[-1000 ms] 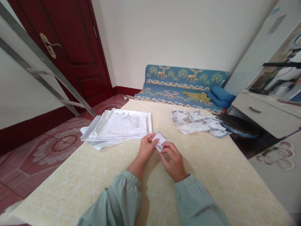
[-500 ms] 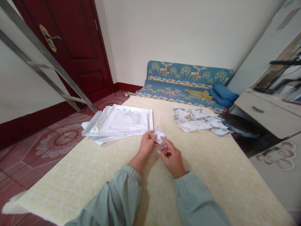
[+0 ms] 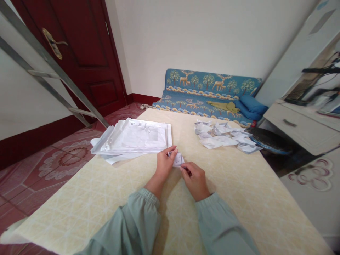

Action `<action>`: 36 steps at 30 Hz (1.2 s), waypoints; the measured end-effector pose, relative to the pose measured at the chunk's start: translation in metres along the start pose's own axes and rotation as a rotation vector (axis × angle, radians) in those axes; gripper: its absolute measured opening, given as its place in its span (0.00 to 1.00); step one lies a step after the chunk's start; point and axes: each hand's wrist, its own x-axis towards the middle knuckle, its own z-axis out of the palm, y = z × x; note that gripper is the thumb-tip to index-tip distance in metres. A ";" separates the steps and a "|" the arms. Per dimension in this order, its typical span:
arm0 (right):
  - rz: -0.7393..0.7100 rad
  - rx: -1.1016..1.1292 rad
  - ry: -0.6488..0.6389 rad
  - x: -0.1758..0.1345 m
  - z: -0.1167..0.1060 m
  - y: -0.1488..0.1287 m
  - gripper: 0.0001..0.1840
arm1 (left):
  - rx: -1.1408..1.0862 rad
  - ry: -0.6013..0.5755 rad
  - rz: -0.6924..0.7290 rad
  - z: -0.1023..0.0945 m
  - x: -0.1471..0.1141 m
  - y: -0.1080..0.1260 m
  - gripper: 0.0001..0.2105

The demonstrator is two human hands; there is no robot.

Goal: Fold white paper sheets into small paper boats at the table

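Pinching a small folded paper (image 3: pixel 177 159) between both hands' closed fingers (image 3: pixel 170 153).

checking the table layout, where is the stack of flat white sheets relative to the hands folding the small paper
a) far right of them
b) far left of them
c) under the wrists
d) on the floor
b: the stack of flat sheets lies on the table beyond and left of the left hand and right hand, which pinch the small folded paper; the folded pieces lie to the right.
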 end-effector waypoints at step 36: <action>0.225 -0.320 0.186 0.006 -0.024 0.016 0.17 | -0.205 -0.310 -0.270 0.019 -0.011 -0.003 0.14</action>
